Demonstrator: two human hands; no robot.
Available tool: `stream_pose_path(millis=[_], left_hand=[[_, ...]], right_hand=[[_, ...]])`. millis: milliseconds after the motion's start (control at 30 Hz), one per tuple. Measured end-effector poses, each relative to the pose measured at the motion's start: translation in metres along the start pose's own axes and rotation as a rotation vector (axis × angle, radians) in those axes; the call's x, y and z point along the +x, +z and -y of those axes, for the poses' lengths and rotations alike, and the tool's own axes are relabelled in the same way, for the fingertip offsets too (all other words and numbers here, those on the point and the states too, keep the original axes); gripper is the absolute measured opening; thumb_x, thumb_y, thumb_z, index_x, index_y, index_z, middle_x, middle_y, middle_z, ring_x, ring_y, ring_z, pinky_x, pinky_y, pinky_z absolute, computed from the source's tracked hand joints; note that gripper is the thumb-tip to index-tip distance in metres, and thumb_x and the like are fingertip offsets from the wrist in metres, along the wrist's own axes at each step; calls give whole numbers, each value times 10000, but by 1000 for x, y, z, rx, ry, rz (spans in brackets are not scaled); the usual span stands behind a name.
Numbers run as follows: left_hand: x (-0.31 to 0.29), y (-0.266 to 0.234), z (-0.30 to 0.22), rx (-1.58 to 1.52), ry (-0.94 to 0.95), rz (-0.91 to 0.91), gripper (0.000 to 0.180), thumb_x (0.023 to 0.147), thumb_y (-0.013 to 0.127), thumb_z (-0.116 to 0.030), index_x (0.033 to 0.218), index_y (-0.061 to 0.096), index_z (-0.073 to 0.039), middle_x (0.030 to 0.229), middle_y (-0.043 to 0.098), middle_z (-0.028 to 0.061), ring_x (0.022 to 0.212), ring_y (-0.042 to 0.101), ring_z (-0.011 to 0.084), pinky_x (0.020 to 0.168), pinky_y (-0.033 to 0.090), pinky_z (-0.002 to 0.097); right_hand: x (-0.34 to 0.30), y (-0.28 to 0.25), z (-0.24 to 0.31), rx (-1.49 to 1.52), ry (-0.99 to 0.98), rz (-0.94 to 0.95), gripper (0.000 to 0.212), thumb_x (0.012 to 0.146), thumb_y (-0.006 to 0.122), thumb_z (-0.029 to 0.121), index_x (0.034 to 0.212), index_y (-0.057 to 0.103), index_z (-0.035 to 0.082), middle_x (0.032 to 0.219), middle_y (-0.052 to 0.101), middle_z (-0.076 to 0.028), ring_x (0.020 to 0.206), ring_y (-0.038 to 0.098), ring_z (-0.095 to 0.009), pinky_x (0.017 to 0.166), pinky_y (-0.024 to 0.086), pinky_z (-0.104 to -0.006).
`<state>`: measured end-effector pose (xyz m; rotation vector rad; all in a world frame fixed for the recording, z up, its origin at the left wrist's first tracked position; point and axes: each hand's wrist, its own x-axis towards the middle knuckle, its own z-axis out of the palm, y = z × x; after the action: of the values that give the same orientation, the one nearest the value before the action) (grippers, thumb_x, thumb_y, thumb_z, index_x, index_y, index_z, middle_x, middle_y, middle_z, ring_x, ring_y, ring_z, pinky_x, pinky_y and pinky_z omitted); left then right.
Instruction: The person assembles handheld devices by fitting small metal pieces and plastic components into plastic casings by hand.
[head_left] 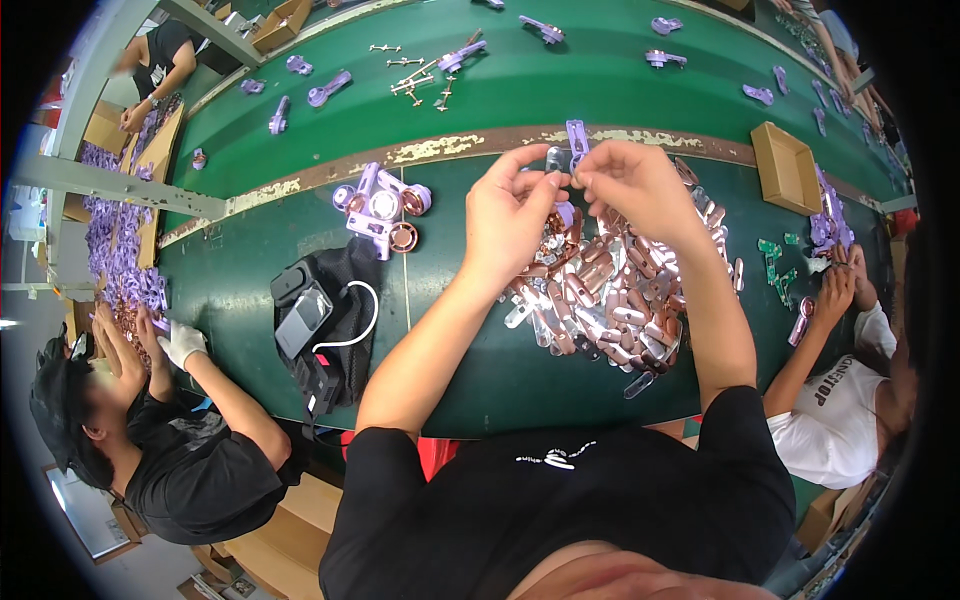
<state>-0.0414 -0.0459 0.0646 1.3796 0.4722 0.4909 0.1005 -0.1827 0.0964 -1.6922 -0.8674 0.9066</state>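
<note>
Above the pile, both my hands are raised close together at fingertip distance. My left hand (510, 222) is closed, with a small shiny oblong cover piece (554, 158) between thumb and forefinger. Pinched at the tips, my right hand (640, 190) meets a purple plastic fan handle part (576, 138) that stands up between the hands. Its lower end is hidden by fingers. Another bit of purple plastic (564, 214) shows below the left thumb. Under my wrists spreads a heap of shiny copper-coloured and clear oblong covers (610, 300).
Left of me lie assembled purple fans (383, 205) and a black bag (345, 340) with a device and white cable. A green conveyor (360, 120) carrying purple parts runs beyond. Rightward are a cardboard tray (785, 168) and green circuit boards (775, 268). Co-workers (190, 440) sit on both sides.
</note>
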Motion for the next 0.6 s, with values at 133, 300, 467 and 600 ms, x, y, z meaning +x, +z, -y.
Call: stream_pose_path(millis=[133, 300, 467, 600], left_hand=[[-9, 13, 0, 283, 186, -146, 159, 977, 684, -65, 1097, 749, 17, 875, 787, 115, 785, 747, 124, 711, 588, 284], [-13, 14, -6, 359, 272, -179, 168, 957, 707, -71, 1096, 747, 14, 870, 784, 137, 762, 766, 180, 709, 593, 306], [-9, 6, -2, 488, 328, -208, 155, 923, 736, -76, 1057, 761, -3, 872, 769, 169, 760, 775, 247, 686, 590, 333], [-8, -1, -5, 567, 385, -174, 155, 912, 746, -78, 1048, 763, -5, 865, 763, 180, 767, 776, 258, 674, 588, 342]], right_hand=[[5, 19, -6, 206, -163, -225, 166, 973, 650, 35, 1116, 646, -50, 904, 734, -94, 748, 710, -128, 702, 594, -262], [3, 33, -6, 192, -180, -319, 247, 975, 653, 27, 1205, 604, -49, 976, 759, -137, 855, 739, -148, 746, 604, -275], [1, 42, -11, 166, -219, -339, 202, 973, 659, 26, 1155, 629, -57, 980, 772, -146, 891, 745, -149, 792, 600, -276], [0, 38, -9, 131, -232, -330, 180, 962, 666, 6, 1124, 639, -66, 961, 770, -145, 881, 742, -152, 784, 598, -275]])
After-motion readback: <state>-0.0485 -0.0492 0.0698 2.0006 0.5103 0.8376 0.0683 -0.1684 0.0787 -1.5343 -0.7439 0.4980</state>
